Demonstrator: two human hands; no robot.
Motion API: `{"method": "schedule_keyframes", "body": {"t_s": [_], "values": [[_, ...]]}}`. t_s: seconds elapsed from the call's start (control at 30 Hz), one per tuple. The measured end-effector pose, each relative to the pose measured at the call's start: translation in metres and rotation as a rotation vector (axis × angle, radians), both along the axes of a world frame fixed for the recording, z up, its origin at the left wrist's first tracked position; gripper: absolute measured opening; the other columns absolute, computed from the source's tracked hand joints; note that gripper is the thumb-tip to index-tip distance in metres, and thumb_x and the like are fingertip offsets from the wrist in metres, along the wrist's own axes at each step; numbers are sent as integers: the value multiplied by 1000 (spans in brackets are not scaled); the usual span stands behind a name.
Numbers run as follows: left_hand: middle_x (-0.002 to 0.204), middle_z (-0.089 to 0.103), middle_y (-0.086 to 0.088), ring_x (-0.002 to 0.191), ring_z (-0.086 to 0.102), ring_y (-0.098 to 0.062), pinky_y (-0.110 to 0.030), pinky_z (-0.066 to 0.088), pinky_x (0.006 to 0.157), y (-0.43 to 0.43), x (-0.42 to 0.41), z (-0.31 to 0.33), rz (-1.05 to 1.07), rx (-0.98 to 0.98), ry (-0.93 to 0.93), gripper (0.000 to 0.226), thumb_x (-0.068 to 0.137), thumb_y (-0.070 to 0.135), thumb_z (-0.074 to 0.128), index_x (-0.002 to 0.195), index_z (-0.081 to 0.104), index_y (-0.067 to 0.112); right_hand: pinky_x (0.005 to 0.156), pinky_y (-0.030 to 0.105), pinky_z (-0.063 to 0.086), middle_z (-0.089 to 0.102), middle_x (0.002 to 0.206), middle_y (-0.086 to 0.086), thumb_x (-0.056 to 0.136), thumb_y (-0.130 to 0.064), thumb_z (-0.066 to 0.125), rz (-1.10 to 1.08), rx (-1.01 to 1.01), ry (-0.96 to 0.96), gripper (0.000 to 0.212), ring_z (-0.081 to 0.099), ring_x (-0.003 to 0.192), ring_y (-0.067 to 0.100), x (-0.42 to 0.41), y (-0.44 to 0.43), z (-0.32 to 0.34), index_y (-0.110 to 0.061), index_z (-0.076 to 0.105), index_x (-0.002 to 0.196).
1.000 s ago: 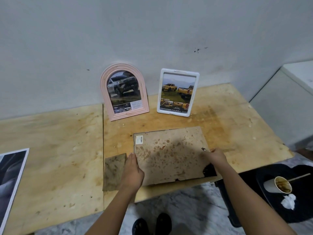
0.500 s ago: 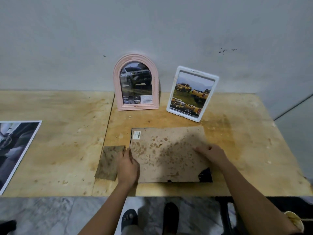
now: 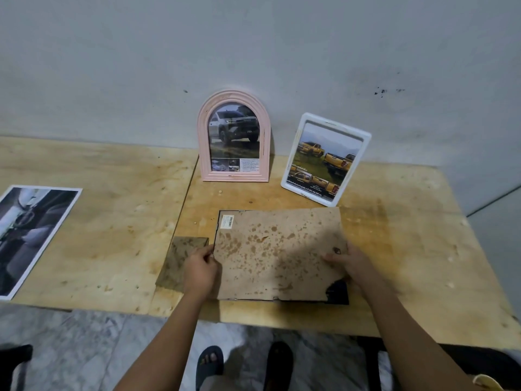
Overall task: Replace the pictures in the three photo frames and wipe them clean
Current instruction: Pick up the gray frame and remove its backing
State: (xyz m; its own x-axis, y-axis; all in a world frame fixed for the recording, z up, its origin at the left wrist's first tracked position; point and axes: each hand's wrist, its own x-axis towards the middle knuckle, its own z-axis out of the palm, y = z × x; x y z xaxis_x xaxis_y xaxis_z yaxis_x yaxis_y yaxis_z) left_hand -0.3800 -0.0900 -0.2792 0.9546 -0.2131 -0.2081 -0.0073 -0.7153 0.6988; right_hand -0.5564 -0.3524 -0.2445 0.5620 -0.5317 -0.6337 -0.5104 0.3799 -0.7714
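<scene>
A person's two hands grip a stained, speckled brown backing board [image 3: 279, 255] that lies on a black rectangular photo frame [image 3: 338, 295], face down on the tabletop [image 3: 112, 221]. The left hand [image 3: 201, 270] curls its fingers round the board's left edge. The right hand [image 3: 352, 263] closes on the right edge, fingertips resting on top of the board. The board sits slightly askew on the frame. A thin black strip shows along the far left side. A chipped corner just below the right hand bares more of the black frame. A white barcode label [image 3: 227, 222] marks the board's corner beyond the left hand.

Touching the outer side of the left hand, a small stained brown board piece [image 3: 179, 258] lies flat on the plywood. Beyond the left hand, a pink arched plastic frame [image 3: 204, 153] stands against the grey wall [image 3: 253, 46] with a picture of a silver pickup in it. Beyond the right hand, a white rounded rectangular frame [image 3: 308, 196] leans back, showing yellow pickups. Well out to the left of the left hand, a loose dark print with a white border [image 3: 31, 235] lies flat near the tabletop's edge. Below the forearms, dark sandals [image 3: 210, 362] stand on a grey marbled floor [image 3: 70, 348].
</scene>
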Motion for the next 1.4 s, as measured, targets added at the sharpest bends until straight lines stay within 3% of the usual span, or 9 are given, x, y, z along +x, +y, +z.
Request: {"method": "schedule_keyframes", "body": {"t_s": [0.07,0.23,0.4,0.63,0.8,0.93,1.03,1.23,1.4], "values": [[118,63,-14,101,60,-28,-35,50,88,1,1,-1,-16,14,-16,33,89,1,51,120,63,5,86,53,52,61,116,13,70,-1,76,-18,46,-44,65,60,102,34,0,2,1,-14,46,127],[118,62,-11,94,60,-28,-35,52,76,-1,0,-4,-19,87,-37,35,90,6,50,122,63,11,73,45,54,61,110,15,75,7,68,-58,66,-63,52,60,97,33,2,5,4,-9,48,120],[117,61,-11,95,59,-27,-30,47,72,-1,-2,-3,-28,110,-40,34,91,7,49,122,62,10,78,48,52,62,107,14,76,9,66,-95,79,-70,47,59,99,34,-4,9,0,-7,49,117],[125,58,-10,104,57,-28,-31,48,79,0,-2,-5,-15,77,-36,34,90,6,50,121,63,9,71,42,52,62,102,10,78,9,64,-128,63,-97,40,59,92,28,-8,15,0,-11,51,110],[117,61,-9,96,58,-26,-28,46,73,0,-3,-5,-11,60,-50,34,90,5,49,122,62,8,73,43,52,63,104,12,77,9,64,-158,82,-113,42,60,96,31,-13,15,-4,-11,51,112],[120,59,-13,102,57,-30,-36,49,84,1,-3,-4,-30,42,-49,34,91,4,49,123,60,5,71,42,52,63,103,14,77,9,63,-171,102,-136,41,60,94,32,-12,15,-1,-8,51,112],[119,59,-13,102,56,-30,-36,49,85,1,-3,-4,-40,41,-49,34,91,3,48,123,60,4,70,41,52,64,104,17,77,7,63,-193,131,-136,41,61,93,33,-14,13,-1,-4,53,115],[118,58,-13,97,57,-31,-31,44,77,2,-1,-1,-51,12,-34,36,88,1,52,123,60,2,70,42,50,62,101,14,83,-6,61,-452,205,-131,40,59,89,31,-36,-6,-4,4,52,121],[115,59,-14,95,57,-29,-31,44,80,2,-5,-7,-35,6,-77,34,90,5,49,123,61,4,78,40,49,61,105,7,91,-16,53,-537,286,-294,39,56,95,24,-41,-7,2,-8,48,129]]}}
